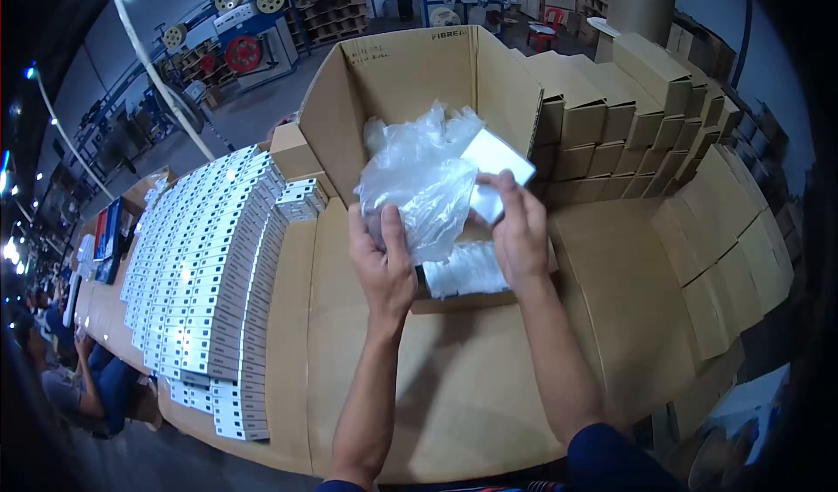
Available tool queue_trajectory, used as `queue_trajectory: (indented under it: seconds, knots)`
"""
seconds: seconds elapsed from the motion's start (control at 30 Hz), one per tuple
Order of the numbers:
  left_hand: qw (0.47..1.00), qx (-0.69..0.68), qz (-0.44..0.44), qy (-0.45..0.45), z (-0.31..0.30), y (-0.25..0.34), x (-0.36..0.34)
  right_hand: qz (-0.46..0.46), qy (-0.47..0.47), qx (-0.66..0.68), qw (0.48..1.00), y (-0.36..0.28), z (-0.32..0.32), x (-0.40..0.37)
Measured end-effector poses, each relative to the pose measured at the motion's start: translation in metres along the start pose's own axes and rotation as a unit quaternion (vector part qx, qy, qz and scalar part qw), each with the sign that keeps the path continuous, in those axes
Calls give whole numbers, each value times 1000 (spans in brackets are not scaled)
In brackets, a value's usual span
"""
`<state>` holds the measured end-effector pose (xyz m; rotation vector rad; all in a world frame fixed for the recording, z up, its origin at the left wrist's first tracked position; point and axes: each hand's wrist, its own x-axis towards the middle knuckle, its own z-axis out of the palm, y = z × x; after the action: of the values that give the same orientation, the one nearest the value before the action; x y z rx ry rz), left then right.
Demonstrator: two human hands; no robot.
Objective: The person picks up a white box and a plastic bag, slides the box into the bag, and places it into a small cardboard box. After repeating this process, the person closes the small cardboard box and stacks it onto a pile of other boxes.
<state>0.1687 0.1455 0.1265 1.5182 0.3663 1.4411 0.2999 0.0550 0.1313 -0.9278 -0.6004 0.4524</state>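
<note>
My left hand (pixel 385 252) grips a crinkled clear plastic bag (pixel 415 186), thumb on top and fingers behind it. In my right hand (pixel 521 230) is a flat white box (pixel 497 162), pinched near its lower corner; its upper part sticks out past my fingers. The bag and the white box meet or overlap between my hands. Under them lies a small open carton (pixel 471 302) with white wrapped items (pixel 467 269) inside, partly hidden by the bag and my hands. Behind stands a large open cardboard box (pixel 410 77).
Stacked white boxes (pixel 201 256) with dark square marks fill the left of the table. Brown cartons (pixel 611 125) are piled at the right, with more folded cardboard (pixel 724 247) near the edge. A person (pixel 83 378) sits at far left. Machines (pixel 249 38) stand behind.
</note>
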Motion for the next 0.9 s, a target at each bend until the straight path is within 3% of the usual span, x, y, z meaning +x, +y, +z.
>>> queue_trajectory:
  seconds: [0.07,0.1,0.13,0.3,0.5,0.6,0.73,0.77,0.87,0.9]
  knots:
    - [998,0,-58,-7,-15,11,-35,-44,-64,-134,988,22,-18,-46]
    - [998,-13,-67,0,-15,17,-54,-18,-62,-200,978,25,-20,-75]
    - [997,-25,-76,6,-15,23,-70,1,-55,-163,985,35,-16,-102]
    - [991,-29,-119,57,-48,31,-134,-4,-71,-335,939,11,-31,-185]
    - [969,-85,-222,60,-85,40,-195,73,-26,-261,962,24,-58,-254]
    - [962,-108,-233,96,-98,50,-216,130,-6,-187,974,20,-72,-267]
    - [974,-42,-217,48,-101,58,-242,34,-134,-324,936,15,-69,-278]
    - [964,-55,-251,63,-99,59,-247,59,-107,-279,952,26,-66,-286]
    - [980,-33,-187,51,-92,61,-256,126,-53,-180,974,39,-51,-302]
    - [974,-53,-210,65,-98,54,-258,109,-44,-214,970,33,-46,-300]
